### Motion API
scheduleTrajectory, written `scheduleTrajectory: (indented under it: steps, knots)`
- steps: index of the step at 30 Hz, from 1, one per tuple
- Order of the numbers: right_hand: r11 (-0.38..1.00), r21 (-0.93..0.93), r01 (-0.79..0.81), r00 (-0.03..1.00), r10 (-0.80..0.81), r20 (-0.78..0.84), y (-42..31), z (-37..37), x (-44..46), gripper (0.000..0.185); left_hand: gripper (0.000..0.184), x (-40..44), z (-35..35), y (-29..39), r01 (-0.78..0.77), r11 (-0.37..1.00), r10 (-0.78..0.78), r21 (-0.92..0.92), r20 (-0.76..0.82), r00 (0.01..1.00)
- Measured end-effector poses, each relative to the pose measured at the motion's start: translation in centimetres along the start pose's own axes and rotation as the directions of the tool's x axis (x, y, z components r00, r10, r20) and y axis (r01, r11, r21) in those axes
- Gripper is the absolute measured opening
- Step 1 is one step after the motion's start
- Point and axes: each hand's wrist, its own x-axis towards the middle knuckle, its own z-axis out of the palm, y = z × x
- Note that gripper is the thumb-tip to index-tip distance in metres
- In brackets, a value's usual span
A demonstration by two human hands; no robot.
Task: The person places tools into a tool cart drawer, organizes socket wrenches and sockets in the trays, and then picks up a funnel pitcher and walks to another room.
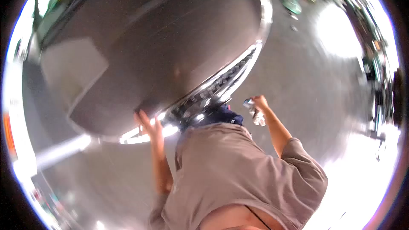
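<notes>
A dark, glossy car hood point(170, 38) fills the upper left of the view. My left hand point(151, 127) is at its front edge beside a bright headlight point(130, 135), fingers spread and holding nothing. The fingertips seem to rest on the edge, though blur hides the exact contact. Below the hood's curve runs a chrome-edged grille point(226, 76), close to my legs. Out to the right, away from the car, my right hand point(260, 102) is closed around a crumpled whitish cloth point(257, 118). A small blue-grey part shows at its fingers, too blurred to name.
Grey floor point(298, 85) stretches to the right of the car. A green stand-like object point(292, 4) is at the upper right. Blurred shelves or equipment point(377, 72) line the far right. Strong light washes out the lower right.
</notes>
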Motion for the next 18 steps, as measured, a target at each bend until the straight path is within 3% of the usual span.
scheduleTrajectory:
  steps: [1, 2, 3, 4, 5, 6, 7, 8, 10, 12, 13, 14, 18]
  knots:
    - [0.995, 0.080, -0.062, 0.996, 0.067, -0.059, 0.8, 1.3, -1.8, 0.038, 0.066, 1.6, -0.4, -1.1, -0.095, 0.991, 0.088, -0.096, -0.075, 0.993]
    - [0.995, -0.001, -0.103, 0.993, 0.103, -0.058, 2.3, 4.9, -2.0, 0.042, 0.064, 2.6, -1.5, -1.9, -0.138, 0.990, 0.137, -0.033, -0.049, 0.989]
    - [0.995, 0.099, 0.008, 1.000, -0.008, 0.006, -3.6, 11.5, 11.5, 0.046, 0.062, 11.6, 3.0, 0.2, -0.272, 0.945, 0.298, 0.182, -0.135, 0.945]
    - [0.983, 0.183, 0.013, 0.998, -0.001, -0.064, -5.9, 13.1, 17.5, 0.048, 0.061, 17.0, 7.4, 0.6, -0.393, 0.907, 0.414, 0.151, -0.144, 0.899]
    - [0.980, 0.193, -0.043, 0.995, 0.059, -0.082, -2.8, 13.8, 17.8, 0.049, 0.060, 16.6, 9.8, 1.7, -0.446, 0.889, 0.455, 0.107, -0.088, 0.886]
    - [0.948, 0.305, -0.091, 0.994, 0.104, -0.025, -8.0, 17.0, 16.3, 0.052, 0.058, 22.6, 9.1, 1.6, -0.558, 0.829, 0.559, 0.047, -0.006, 0.829]
    - [0.937, 0.341, -0.069, 0.991, 0.103, -0.084, -7.1, 17.1, 19.0, 0.052, 0.057, 24.6, 12.1, 4.0, -0.648, 0.760, 0.650, -0.040, 0.025, 0.760]
    - [0.934, 0.333, -0.130, 0.974, 0.183, -0.134, 0.5, 15.9, 20.7, 0.052, 0.057, 21.7, 18.6, 6.4, -0.658, 0.744, 0.668, -0.119, 0.107, 0.736]
    - [0.898, 0.399, -0.186, 0.956, 0.259, -0.137, 3.4, 16.3, 21.3, 0.053, 0.056, 23.2, 24.0, 9.9, -0.720, 0.671, 0.740, -0.180, 0.238, 0.629]
    - [0.848, 0.470, -0.247, 0.937, 0.332, -0.106, 5.9, 17.5, 22.1, 0.054, 0.057, 25.8, 29.3, 13.8, -0.779, 0.577, 0.812, -0.245, 0.271, 0.516]
    - [0.844, 0.506, -0.177, 0.961, 0.260, -0.098, 6.4, 16.1, 26.6, 0.054, 0.057, 26.3, 29.8, 17.7, -0.832, 0.524, 0.846, -0.181, 0.225, 0.484]
    - [0.849, 0.486, -0.205, 0.959, 0.273, -0.073, 8.2, 14.9, 28.5, 0.055, 0.057, 27.2, 33.5, 20.4, -0.850, 0.490, 0.867, -0.191, 0.203, 0.454]
    - [0.835, 0.444, -0.326, 0.939, 0.340, 0.050, 14.3, 16.7, 31.1, 0.053, 0.048, 27.7, 41.3, 24.9, -0.829, 0.516, 0.856, -0.215, 0.125, 0.501]
